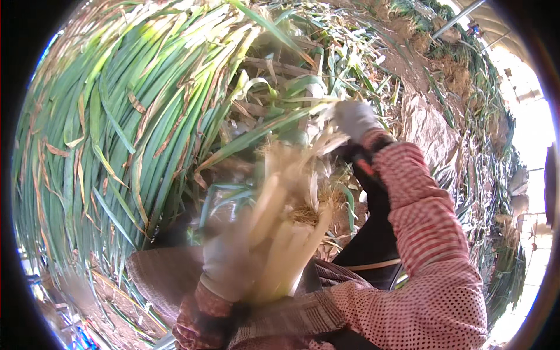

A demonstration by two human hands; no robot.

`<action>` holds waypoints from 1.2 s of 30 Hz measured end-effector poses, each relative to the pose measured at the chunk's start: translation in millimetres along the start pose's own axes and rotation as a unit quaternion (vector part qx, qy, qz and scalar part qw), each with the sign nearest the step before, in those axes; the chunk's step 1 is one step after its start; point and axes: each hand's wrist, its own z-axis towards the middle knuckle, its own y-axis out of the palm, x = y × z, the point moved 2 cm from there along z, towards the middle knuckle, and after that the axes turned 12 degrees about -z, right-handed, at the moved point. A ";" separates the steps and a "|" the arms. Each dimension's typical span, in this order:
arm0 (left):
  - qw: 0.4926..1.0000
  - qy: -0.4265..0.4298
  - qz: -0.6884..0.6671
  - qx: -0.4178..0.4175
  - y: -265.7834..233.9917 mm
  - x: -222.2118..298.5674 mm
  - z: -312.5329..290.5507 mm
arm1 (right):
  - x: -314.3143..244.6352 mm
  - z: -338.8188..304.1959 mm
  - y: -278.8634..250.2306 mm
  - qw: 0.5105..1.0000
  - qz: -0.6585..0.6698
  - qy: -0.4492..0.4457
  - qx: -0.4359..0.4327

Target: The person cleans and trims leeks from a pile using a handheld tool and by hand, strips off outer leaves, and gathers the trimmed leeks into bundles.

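Pale stalk bundle point(291, 251) gripped near the body by left hand point(224, 262); right hand point(354, 119) raised beyond it, beside dry leaf strips point(328, 142).
Left fingers apparently closed on the stalks, motion-blurred; whether right fingers are closed cannot be told. Stalks could be dropped if the left grip is loosened, or snapped if tugged sideways. Left side is hemmed in by green leaf pile point(116, 157); more room is left rightward, over brown ground point(417, 76).

The hands point(354, 119) wear whitish gloves point(360, 115) below reddish checked sleeves point(421, 204), dotted further up.
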 end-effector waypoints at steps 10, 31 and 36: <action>0.996 0.085 0.015 0.010 -3.9 6.2 -0.8 | -80.3 -77.4 -34.4 0.877 0.260 -0.329 0.234; 0.998 -0.021 0.047 -0.034 13.1 -3.8 0.7 | -110.0 -49.2 -12.3 0.936 0.200 -0.260 0.128; 0.977 0.008 0.196 -0.085 22.8 -6.5 1.8 | -128.2 -36.5 21.7 0.950 0.226 -0.194 0.092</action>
